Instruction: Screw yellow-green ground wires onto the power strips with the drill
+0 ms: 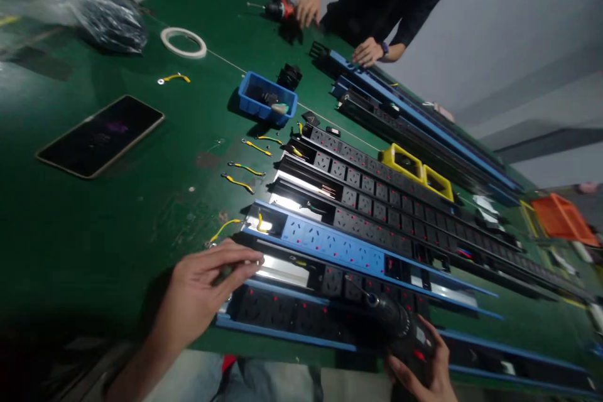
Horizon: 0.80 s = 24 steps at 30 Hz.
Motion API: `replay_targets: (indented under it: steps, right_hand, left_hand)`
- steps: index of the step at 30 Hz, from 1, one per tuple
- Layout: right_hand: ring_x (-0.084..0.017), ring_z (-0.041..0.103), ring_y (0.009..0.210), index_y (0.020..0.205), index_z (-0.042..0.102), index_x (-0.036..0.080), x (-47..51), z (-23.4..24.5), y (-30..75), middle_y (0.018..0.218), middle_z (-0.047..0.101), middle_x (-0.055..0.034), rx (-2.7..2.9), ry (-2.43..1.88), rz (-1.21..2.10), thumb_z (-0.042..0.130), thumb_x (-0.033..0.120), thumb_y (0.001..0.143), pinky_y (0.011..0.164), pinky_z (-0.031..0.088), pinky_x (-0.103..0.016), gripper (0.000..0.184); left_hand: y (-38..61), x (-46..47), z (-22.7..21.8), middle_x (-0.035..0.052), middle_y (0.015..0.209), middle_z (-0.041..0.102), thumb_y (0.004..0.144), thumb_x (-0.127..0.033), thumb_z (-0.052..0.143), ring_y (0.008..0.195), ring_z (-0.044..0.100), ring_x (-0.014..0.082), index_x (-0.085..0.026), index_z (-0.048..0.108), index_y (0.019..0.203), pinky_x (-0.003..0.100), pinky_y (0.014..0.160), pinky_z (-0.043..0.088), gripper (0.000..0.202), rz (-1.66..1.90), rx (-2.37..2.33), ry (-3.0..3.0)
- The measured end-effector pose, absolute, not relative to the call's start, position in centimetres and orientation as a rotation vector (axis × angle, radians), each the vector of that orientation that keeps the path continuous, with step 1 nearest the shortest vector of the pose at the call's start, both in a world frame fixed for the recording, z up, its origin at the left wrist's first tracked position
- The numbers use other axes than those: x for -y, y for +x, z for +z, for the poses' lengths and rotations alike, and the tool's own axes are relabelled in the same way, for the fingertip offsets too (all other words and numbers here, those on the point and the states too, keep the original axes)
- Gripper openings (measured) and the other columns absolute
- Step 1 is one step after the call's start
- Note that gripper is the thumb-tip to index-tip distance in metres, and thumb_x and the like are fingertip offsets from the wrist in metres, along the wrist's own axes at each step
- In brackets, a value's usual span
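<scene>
My left hand [202, 282] is closed in a pinch at the left end of a black power strip, over its bare metal section [285, 271]. Whatever lies between thumb and forefinger is too small to make out. My right hand [431, 364] grips a black cordless drill [400, 323], its thin bit pointing up and left across the strips. Just above my left fingertips lies a blue power strip [332, 245] with a yellow-green wire [225, 228] at its end. Nearest me, a black strip with blue edges [287, 311] passes partly under the drill.
More black power strips [372, 185] lie side by side beyond. Short yellow-green wires [238, 183], a phone [101, 136], a tape roll [183, 43], a blue bin [267, 100] and yellow bins [402, 163] are on the green table. Across it, a co-worker's hand [308, 7] is beside a red-black drill [281, 7].
</scene>
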State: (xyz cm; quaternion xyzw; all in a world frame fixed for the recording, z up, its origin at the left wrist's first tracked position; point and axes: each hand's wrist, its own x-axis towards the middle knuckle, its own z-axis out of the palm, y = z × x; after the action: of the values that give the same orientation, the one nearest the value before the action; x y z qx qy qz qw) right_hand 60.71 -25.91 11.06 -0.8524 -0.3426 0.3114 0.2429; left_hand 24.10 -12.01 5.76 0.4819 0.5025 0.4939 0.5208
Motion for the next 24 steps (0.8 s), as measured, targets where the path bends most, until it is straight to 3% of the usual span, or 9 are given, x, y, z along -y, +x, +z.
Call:
replay_targets:
  steps: [4,7,9,14,18,24]
  right_hand:
    - [-0.030,0.061,0.107,0.145,0.028,0.031,25.9,12.3,57.8,0.131,0.049,-0.0115,0.970,-2.274,0.858,0.076,0.057,0.070,0.084,0.056,-0.045,0.093]
    - [-0.033,0.055,0.119,0.146,0.027,0.032,26.2,13.3,56.5,0.136,0.046,-0.0116,0.965,-2.263,0.848,0.075,0.060,0.070,0.095,0.051,-0.048,0.094]
    - [-0.034,0.052,0.122,0.146,0.027,0.032,26.6,13.8,56.2,0.134,0.046,-0.0116,0.972,-2.257,0.823,0.074,0.062,0.070,0.102,0.047,-0.052,0.095]
    - [-0.035,0.051,0.123,0.145,0.029,0.030,27.7,14.2,56.4,0.134,0.045,-0.0119,1.054,-2.253,0.692,0.074,0.061,0.069,0.109,0.039,-0.057,0.094]
    - [-0.033,0.051,0.122,0.145,0.027,0.029,28.4,14.3,56.6,0.137,0.041,-0.0116,1.100,-2.230,0.659,0.072,0.060,0.071,0.111,0.038,-0.055,0.092]
    - [-0.031,0.052,0.117,0.146,0.025,0.029,29.1,14.6,56.4,0.136,0.039,-0.0111,1.139,-2.213,0.580,0.073,0.058,0.071,0.108,0.040,-0.055,0.094]
  left_hand:
    - [28.3,13.9,7.4,0.0054,0.082,0.077,0.075,-0.033,0.082,0.070,0.073,0.0186,-0.022,0.080,0.086,0.023,0.057,0.059,0.015,1.089,-1.047,0.797]
    - [30.0,14.7,8.5,0.0065,0.086,0.078,0.074,-0.037,0.083,0.074,0.074,0.0206,-0.023,0.081,0.094,0.024,0.056,0.060,0.025,1.044,-0.972,0.704]
    - [30.4,15.1,9.1,0.0057,0.086,0.078,0.075,-0.038,0.082,0.071,0.073,0.0194,-0.025,0.082,0.090,0.025,0.056,0.060,0.020,1.022,-0.937,0.722]
    - [30.5,16.2,9.7,0.0038,0.077,0.077,0.075,-0.045,0.082,0.052,0.064,0.0137,-0.025,0.081,0.081,0.024,0.051,0.057,0.021,1.012,-0.926,0.780]
    - [31.0,17.0,9.8,0.0066,0.082,0.078,0.077,-0.051,0.079,0.047,0.061,0.0124,-0.021,0.080,0.081,0.024,0.047,0.054,0.030,1.018,-0.957,0.785]
    - [30.6,17.8,10.0,0.0038,0.082,0.077,0.078,-0.043,0.079,0.045,0.059,0.0098,-0.024,0.081,0.082,0.020,0.045,0.052,0.020,1.022,-0.991,0.881]
